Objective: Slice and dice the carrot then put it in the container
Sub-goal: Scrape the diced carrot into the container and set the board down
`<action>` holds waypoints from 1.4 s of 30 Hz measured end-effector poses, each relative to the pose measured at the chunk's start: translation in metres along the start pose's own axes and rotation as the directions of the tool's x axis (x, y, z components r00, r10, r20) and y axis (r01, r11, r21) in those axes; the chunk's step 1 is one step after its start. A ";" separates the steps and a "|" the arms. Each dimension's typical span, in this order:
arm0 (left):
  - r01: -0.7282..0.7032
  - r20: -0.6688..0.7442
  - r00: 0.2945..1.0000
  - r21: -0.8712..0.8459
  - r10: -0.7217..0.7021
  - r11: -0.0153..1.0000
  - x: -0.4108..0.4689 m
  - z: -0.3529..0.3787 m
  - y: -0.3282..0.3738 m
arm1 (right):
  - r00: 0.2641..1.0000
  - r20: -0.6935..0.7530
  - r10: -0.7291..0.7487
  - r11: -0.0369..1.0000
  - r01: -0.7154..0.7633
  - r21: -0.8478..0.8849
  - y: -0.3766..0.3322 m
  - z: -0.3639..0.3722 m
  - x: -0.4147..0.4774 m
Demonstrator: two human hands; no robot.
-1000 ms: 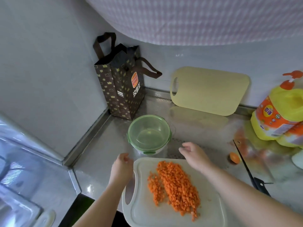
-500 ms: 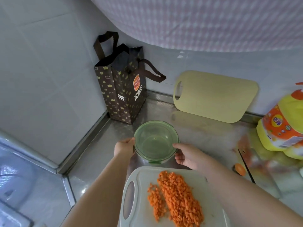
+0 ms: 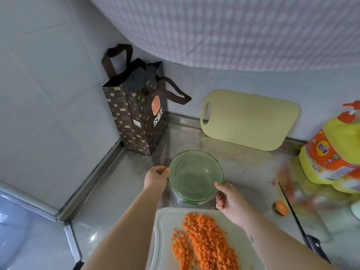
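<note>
On steel counter point(image 3: 116, 193), 12 o'clock: round green-lidded container point(image 3: 194, 170), beside diced orange carrot point(image 3: 206, 244).
Left hand point(image 3: 155, 177), right hand point(image 3: 228, 199): grip opposite rims, likely for unlidding.

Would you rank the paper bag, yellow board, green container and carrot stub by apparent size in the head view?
Largest: paper bag and yellow board, too alike to rank.
Then: green container.
Smallest: carrot stub.
</note>
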State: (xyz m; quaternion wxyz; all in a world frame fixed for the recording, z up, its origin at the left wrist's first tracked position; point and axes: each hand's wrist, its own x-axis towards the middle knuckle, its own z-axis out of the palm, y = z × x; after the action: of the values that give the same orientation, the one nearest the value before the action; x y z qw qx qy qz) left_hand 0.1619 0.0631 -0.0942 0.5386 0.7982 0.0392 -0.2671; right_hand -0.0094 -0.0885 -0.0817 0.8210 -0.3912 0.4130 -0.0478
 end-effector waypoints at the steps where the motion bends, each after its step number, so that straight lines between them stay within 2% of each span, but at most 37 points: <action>1: -0.012 -0.044 0.999 0.004 0.012 1.000 0.000 0.001 0.000 | 0.999 -0.018 -0.046 0.998 0.045 -0.045 0.002 0.002 -0.002; 3: -0.010 -0.108 0.994 -0.052 0.004 0.999 -0.001 0.003 0.000 | 0.986 -0.061 -0.152 0.977 0.141 -0.163 0.004 0.006 -0.004; 6: 0.003 -0.131 0.991 -0.080 -0.014 0.997 -0.012 0.006 -0.001 | 0.983 -0.083 -0.166 0.963 0.143 -0.227 0.006 0.007 -0.007; 9: 0.058 -0.086 0.994 -0.032 -0.061 0.998 -0.039 0.007 -0.012 | 0.992 -0.122 -0.031 0.977 0.004 -0.214 0.003 0.011 -0.014; 11: 0.150 0.035 0.988 -0.064 -0.148 0.987 -0.060 0.013 -0.019 | 0.990 -0.117 0.079 0.971 -0.104 -0.217 0.002 0.017 -0.021; 12: 0.187 0.079 0.980 -0.088 -0.181 0.978 -0.066 0.016 -0.021 | 0.986 -0.099 0.133 0.944 -0.157 -0.289 0.002 0.020 -0.024; 14: 0.190 0.081 0.980 -0.104 -0.183 0.976 -0.067 0.016 -0.023 | 0.978 -0.096 0.187 0.851 -0.210 -0.481 0.000 0.026 -0.026; 15: 0.165 0.067 0.985 -0.087 -0.159 0.983 -0.062 0.013 -0.024 | 0.980 -0.129 0.152 0.813 -0.198 -0.548 -0.005 0.026 -0.022; 17: 0.094 0.040 0.995 0.009 -0.094 0.996 -0.054 0.005 -0.025 | 0.981 -0.191 -0.015 0.731 -0.120 -0.672 -0.018 0.023 -0.008; 19: 0.018 0.030 0.999 0.166 -0.023 0.986 -0.046 -0.004 -0.029 | 0.981 -0.141 -0.131 0.620 -0.030 -0.784 -0.032 0.024 0.006; 22: -0.084 0.080 0.995 0.301 0.062 0.950 -0.040 -0.011 -0.027 | 0.987 -0.028 -0.158 0.518 0.058 -0.853 -0.039 0.027 0.016; 23: -0.094 0.091 0.993 0.296 0.070 0.951 -0.037 -0.013 -0.024 | 0.989 -0.009 -0.146 0.541 0.072 -0.838 -0.038 0.028 0.018; 26: -0.104 0.071 0.994 0.346 0.085 0.933 -0.033 -0.016 -0.016 | 0.999 -0.007 -0.041 0.815 0.029 -0.578 -0.035 0.021 0.022; 27: -0.106 0.052 0.994 0.382 0.093 0.918 -0.031 -0.017 -0.015 | 1.000 -0.007 -0.012 0.863 0.007 -0.505 -0.034 0.019 0.024; 31: -0.095 0.032 0.995 0.468 0.091 0.879 -0.025 -0.020 -0.006 | 0.998 -0.012 0.058 0.958 -0.059 -0.281 -0.030 0.016 0.021; 35: -0.073 -0.052 0.994 0.379 0.100 0.923 -0.022 -0.019 0.011 | 0.999 -0.042 0.031 0.993 -0.035 -0.109 -0.013 0.020 0.012; 39: -0.090 -0.109 0.986 0.311 0.130 0.946 -0.030 -0.005 0.019 | 0.965 -0.126 -0.229 0.925 0.175 -0.337 0.000 0.024 0.006; 42: -0.118 -0.072 0.986 0.320 0.148 0.940 -0.032 -0.002 0.021 | 0.955 -0.103 -0.279 0.759 0.153 -0.633 -0.014 0.024 0.006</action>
State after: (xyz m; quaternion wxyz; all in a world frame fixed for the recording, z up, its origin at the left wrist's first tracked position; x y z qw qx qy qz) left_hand 0.1429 0.0632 -0.0613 0.4188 0.8864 -0.0324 -0.1946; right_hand 0.0151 -0.0867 -0.0676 0.5926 -0.6770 0.4345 -0.0422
